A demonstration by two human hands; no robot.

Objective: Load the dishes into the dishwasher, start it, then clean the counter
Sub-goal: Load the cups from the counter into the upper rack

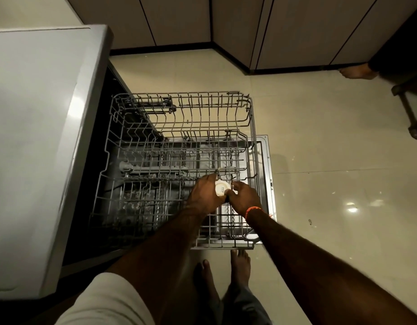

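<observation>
Grey metal on the far left, that's the dishwasher point(38, 137) with its top panel catching the light. Next to it the wire upper rack point(174, 141) is pulled right out over the open door point(265, 174), nothing loaded on its tines apart from what the hands are dealing with. Now the left hand point(206, 195), reaching in over the rack's right half, fingers curled round a small white cup point(221, 188). Cup is upside down, base facing up, some print on it, down at the rack wires near the front right. And the right hand point(244, 198) comes in from the other side, fingers bent, fingertips touching the cup's far edge. Both hands on it, one each side. Orange thread band point(252, 211) on the right wrist. Bare feet point(224, 275) on the pale tiled floor point(331, 184) just below the rack. Far right, top corner, another person's bare foot point(356, 72) by the cabinets point(296, 31).
</observation>
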